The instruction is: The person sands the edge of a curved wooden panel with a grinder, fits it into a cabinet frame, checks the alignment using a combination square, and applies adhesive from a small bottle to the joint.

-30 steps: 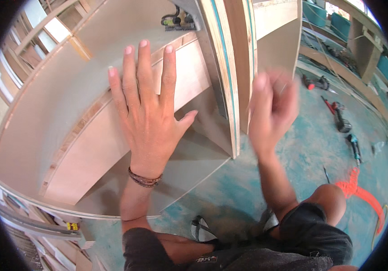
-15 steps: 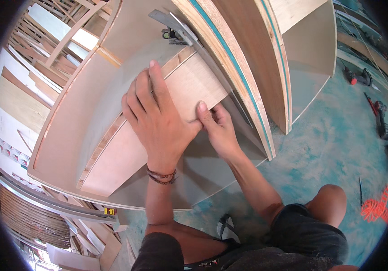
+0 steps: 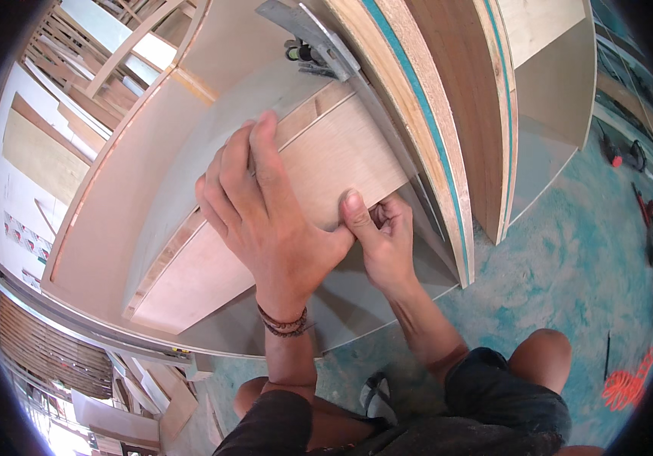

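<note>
A pale plywood panel (image 3: 341, 152) with a wood strip along its far edge lies slanted inside a curved wooden frame. My left hand (image 3: 265, 213), with a dark bracelet at the wrist, spans the panel, its fingers curled over the far edge. Close beside it, my right hand (image 3: 388, 243) pinches the near edge, thumb on top and fingers bent below, partly hidden. The two thumbs almost meet. Past the panel's right end, a grey metal straight-edged tool (image 3: 334, 45) lies along a thick curved board (image 3: 417, 99) with a teal stripe.
A black tool with a green part (image 3: 303, 55) sits behind the panel. Another striped curved board (image 3: 493, 129) stands to the right. On the blue-stained floor (image 3: 509, 281) lie power tools (image 3: 634, 156) and a coiled orange hose (image 3: 629, 380). Wood offcuts (image 3: 75, 83) are stacked at left.
The view has shifted slightly, so the frame and boards sit a little differently in it. Both hands keep their hold on the panel.
</note>
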